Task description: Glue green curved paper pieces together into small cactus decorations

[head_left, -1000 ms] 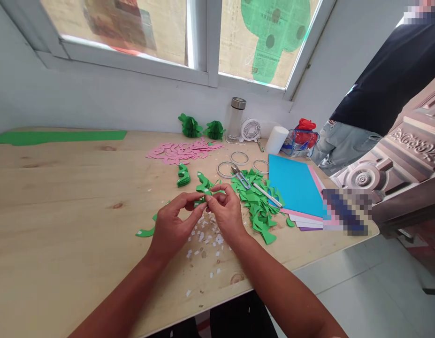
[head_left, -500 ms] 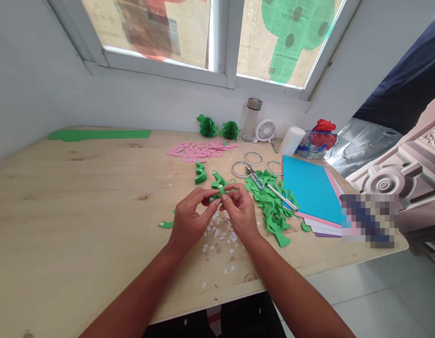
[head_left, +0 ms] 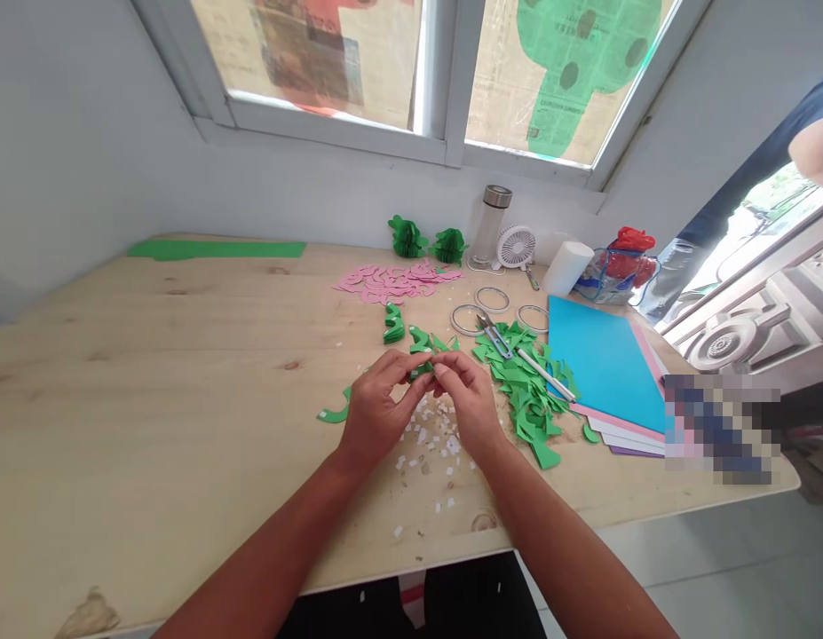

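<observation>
My left hand (head_left: 384, 399) and my right hand (head_left: 465, 395) meet fingertip to fingertip near the middle of the table, pinching a small green paper piece (head_left: 421, 371) between them. Fingers cover most of that piece. Just behind are more curved green pieces (head_left: 420, 337) and a folded green stack (head_left: 393, 324). Left of my left hand lies a curved green strip (head_left: 332, 414) with a white patch. Small white paper bits (head_left: 438, 444) are scattered beneath my hands. A heap of green scraps (head_left: 527, 399) lies right of my right hand, with snips (head_left: 496, 337) and a white pen (head_left: 545, 373) on it.
Pink cutouts (head_left: 391, 282), green paper ornaments (head_left: 407, 238), tape rings (head_left: 492, 300), a bottle (head_left: 489, 226), a small fan (head_left: 516, 247) and a white roll (head_left: 567, 268) stand or lie behind. Coloured sheets (head_left: 597, 355) are at right. A person is partly visible beyond the table.
The view has shifted, so the table appears further right. My fingertips have closed nearer together over the green piece, hiding more of it. The person at the right has moved.
</observation>
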